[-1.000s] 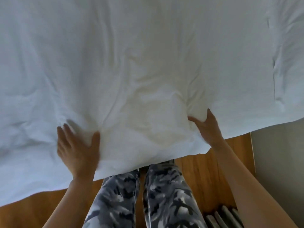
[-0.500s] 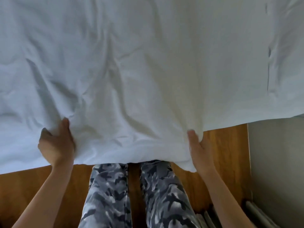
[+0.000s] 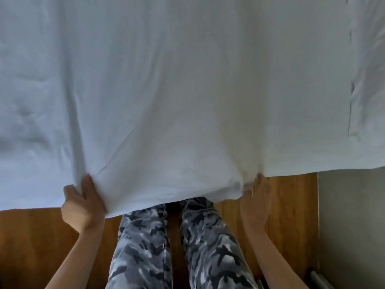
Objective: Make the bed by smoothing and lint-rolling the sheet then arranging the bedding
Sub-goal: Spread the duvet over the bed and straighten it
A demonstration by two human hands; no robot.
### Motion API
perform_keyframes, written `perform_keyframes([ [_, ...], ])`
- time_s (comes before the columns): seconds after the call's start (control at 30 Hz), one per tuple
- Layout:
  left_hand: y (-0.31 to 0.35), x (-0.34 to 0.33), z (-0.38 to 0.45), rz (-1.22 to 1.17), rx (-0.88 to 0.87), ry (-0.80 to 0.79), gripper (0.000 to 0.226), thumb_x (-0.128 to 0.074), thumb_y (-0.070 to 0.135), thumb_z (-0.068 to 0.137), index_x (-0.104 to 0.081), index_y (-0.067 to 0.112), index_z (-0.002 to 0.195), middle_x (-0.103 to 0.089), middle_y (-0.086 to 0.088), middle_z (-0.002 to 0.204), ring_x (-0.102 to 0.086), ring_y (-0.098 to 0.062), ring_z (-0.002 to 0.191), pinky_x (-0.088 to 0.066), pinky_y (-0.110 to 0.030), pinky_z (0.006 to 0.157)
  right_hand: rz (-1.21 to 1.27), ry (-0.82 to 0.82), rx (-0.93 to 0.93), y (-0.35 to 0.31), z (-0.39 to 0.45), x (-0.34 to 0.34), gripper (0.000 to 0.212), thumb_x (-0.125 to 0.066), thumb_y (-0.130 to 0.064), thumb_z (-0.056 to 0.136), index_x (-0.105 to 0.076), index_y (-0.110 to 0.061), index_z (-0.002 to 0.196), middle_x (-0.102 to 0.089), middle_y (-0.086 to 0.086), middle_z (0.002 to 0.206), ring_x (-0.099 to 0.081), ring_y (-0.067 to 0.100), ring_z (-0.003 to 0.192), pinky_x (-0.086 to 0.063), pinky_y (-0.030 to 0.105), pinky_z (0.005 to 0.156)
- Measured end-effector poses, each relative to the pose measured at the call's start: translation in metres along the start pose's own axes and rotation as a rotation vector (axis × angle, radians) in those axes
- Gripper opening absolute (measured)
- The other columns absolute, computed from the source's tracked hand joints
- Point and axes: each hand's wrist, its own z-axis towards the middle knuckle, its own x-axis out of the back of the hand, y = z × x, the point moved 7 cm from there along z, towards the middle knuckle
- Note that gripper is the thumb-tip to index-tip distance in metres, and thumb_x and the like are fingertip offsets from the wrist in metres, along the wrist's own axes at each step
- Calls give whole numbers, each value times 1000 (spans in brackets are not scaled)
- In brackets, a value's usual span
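A white duvet [image 3: 187,90] covers the bed and fills the upper two thirds of the head view. Its near edge hangs over the bed's side in front of my legs. My left hand [image 3: 82,205] grips that edge at the lower left, thumb on top and fingers tucked under the cloth. My right hand [image 3: 255,202] pinches the same edge at the lower right, fingertips in the folds. The cloth between my hands is pulled fairly taut, with long creases running up from each grip. A seam line [image 3: 351,90] runs down the duvet's right side.
My legs in grey camouflage trousers [image 3: 177,247] stand against the bed on a wooden floor [image 3: 31,243]. A grey wall or panel [image 3: 352,226] rises at the right, with a pale tube-like object [image 3: 318,280] at its foot.
Both hands have slid from pressing flat on the duvet down to its near edge and taken hold of it. The duvet now lies flatter, with fewer wrinkles.
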Motion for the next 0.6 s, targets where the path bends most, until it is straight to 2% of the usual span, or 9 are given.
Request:
perform_keyframes([
  [0.07, -8, 4, 4, -13, -22, 29, 48, -42, 45, 101, -43, 0, 84, -57, -33, 79, -51, -41, 66, -34, -43, 59, 95, 169, 120, -26, 4, 22, 48, -57, -13, 94, -40, -13, 139, -46, 11, 139, -46, 26, 125, -49, 45, 98],
  [0.13, -18, 6, 10, 12, -34, 13, 53, -39, 49, 100, -43, -1, 84, -58, -34, 78, -54, -45, 66, -39, -47, 60, 88, 230, 348, -73, 13, 35, 46, -55, -17, 96, -40, -11, 139, -41, 11, 146, -39, 27, 133, -41, 48, 106],
  [0.23, -31, 1, 19, 170, 25, -56, 55, -35, 53, 100, -45, -1, 97, -60, -35, 85, -59, -50, 77, -39, -46, 65, -50, 250, 681, -150, 27, 30, 45, -46, -26, 100, -41, -11, 141, -35, 18, 151, -30, 33, 140, -26, 47, 115],
  [0.3, -36, -5, 22, 147, 114, -41, 49, -40, 49, 100, -44, 0, 106, -61, -29, 88, -58, -46, 80, -34, -43, 65, -134, 216, 773, -199, 41, 18, 50, -39, -37, 101, -38, -15, 146, -28, 19, 155, -22, 36, 143, -16, 48, 118],
  [0.37, -33, -6, 19, 81, 178, 26, 31, -45, 31, 98, -43, 2, 110, -60, -27, 97, -56, -44, 85, -35, -45, 67, -177, 143, 794, -234, 52, -2, 54, -35, -43, 100, -36, -18, 148, -23, 18, 157, -18, 38, 145, -12, 49, 117],
  [0.4, -32, -5, 16, 56, 188, 62, 25, -46, 18, 94, -44, 1, 112, -59, -26, 103, -55, -44, 90, -36, -48, 71, -204, 96, 803, -241, 54, -17, 55, -34, -45, 100, -35, -20, 149, -22, 17, 157, -18, 38, 145, -12, 49, 117],
  [0.47, -21, -3, 15, -18, 109, 174, 41, -44, -1, 77, -48, -2, 117, -54, -25, 110, -52, -42, 99, -37, -49, 79, -292, 18, 881, -232, 43, -51, 54, -31, -44, 100, -33, -21, 149, -21, 16, 158, -17, 37, 146, -16, 53, 117],
  [0.57, 21, 0, 20, -141, -56, 270, 59, -37, -5, 67, -49, -5, 125, -51, -25, 123, -49, -41, 112, -37, -44, 94, -437, -65, 970, -173, 3, -87, 50, -26, -37, 104, -25, -23, 152, -13, 13, 161, -7, 34, 148, -16, 52, 118],
  [0.6, 43, -3, 22, -167, -185, 261, 60, -36, -3, 69, -49, -4, 127, -50, -26, 128, -47, -41, 116, -36, -43, 99, -450, -84, 991, -154, -10, -89, 51, -26, -37, 104, -24, -22, 153, -12, 12, 161, -6, 32, 149, -15, 51, 119],
])
